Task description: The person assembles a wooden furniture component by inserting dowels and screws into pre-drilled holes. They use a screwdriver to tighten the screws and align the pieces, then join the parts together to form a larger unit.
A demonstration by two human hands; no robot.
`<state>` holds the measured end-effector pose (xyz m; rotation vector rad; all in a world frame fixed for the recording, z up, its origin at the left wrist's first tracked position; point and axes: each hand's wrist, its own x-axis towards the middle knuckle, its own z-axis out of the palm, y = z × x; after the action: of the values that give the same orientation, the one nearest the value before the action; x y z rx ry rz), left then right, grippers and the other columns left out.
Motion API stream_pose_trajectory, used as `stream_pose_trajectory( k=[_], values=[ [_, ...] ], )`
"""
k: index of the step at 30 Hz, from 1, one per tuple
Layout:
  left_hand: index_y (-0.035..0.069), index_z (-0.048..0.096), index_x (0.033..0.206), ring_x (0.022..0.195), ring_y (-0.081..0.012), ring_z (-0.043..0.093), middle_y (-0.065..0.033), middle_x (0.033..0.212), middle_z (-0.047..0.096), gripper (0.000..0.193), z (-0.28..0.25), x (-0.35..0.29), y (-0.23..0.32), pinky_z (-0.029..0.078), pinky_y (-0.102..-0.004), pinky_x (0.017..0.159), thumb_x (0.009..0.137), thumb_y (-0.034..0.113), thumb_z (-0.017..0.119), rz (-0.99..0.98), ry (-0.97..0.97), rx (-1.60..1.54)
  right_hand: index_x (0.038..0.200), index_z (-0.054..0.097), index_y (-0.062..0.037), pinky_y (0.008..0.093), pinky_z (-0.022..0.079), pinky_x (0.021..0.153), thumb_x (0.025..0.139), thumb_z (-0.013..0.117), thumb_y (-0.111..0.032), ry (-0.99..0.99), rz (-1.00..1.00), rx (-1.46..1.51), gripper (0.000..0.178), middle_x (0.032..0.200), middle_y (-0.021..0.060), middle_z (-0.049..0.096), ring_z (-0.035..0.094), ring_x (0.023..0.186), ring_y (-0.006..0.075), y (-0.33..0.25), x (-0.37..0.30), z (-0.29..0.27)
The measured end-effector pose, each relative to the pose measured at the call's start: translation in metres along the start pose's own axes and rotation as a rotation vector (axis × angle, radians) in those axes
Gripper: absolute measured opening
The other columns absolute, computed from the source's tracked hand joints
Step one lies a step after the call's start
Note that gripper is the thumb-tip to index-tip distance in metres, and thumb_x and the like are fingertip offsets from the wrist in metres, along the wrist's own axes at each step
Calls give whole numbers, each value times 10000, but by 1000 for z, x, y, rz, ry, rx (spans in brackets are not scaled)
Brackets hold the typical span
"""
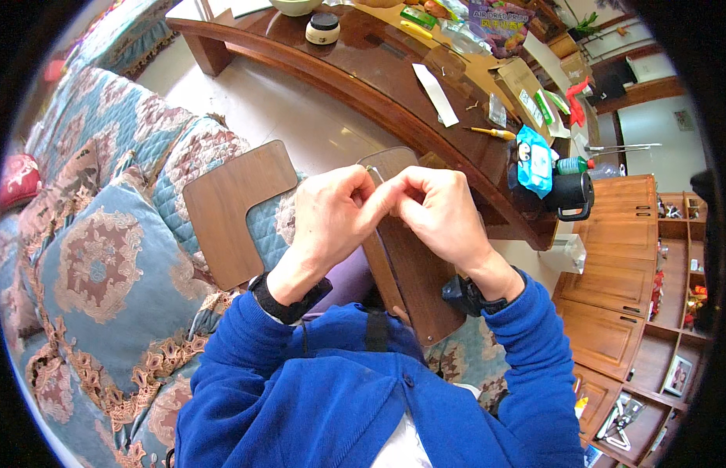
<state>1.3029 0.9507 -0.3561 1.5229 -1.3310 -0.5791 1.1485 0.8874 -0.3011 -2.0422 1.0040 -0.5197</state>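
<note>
Left hand point(336, 209), right hand point(439, 209), curled together

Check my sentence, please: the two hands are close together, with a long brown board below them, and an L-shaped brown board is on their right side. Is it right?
One part is wrong: the L-shaped brown board is on the left side, as the head view shows. The left hand and right hand are close together, with the long brown board below them.
</note>
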Motion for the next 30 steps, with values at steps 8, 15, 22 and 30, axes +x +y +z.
stream_pose_trajectory(
  k=[8, 15, 22, 30],
  values=[
    [-40, 693, 791, 514, -100, 521, -119, 559, 578, 282, 6, 9, 15, 423, -291, 500, 922, 209, 683, -49, -6, 35, 991, 729, 29, 381, 552, 786, 857, 753, -203, 10, -25, 114, 269, 1001, 200, 738, 719, 891, 289, 15, -17, -9],
    [-46, 603, 748, 486, -183, 487, -170, 563, 526, 307, -6, 14, 22, 404, -350, 500, 942, 191, 633, -38, -154, 195, 1558, 256, 33, 499, 283, 1192, 759, 820, -518, -107, -202, -411, 1123, 1631, 251, 218, 326, 1459, 421, 48, -41, -11],
    [-20, 588, 781, 668, -394, 627, -229, 700, 591, 258, -40, 36, 31, 479, -447, 609, 953, 171, 611, 254, -484, 535, 1568, 231, 25, 513, 272, 1195, 727, 815, -572, -67, -287, -404, 1185, 1638, 263, 181, 305, 1473, 415, 63, -50, -6],
    [48, 617, 903, 796, -287, 636, -94, 850, 635, 93, -60, 73, 37, 526, -402, 715, 916, 138, 636, 677, -753, 929, 1548, 248, 54, 508, 281, 1188, 723, 823, -555, -68, -296, -399, 1176, 1625, 277, 200, 301, 1471, 419, 64, -48, -7]
  ],
)
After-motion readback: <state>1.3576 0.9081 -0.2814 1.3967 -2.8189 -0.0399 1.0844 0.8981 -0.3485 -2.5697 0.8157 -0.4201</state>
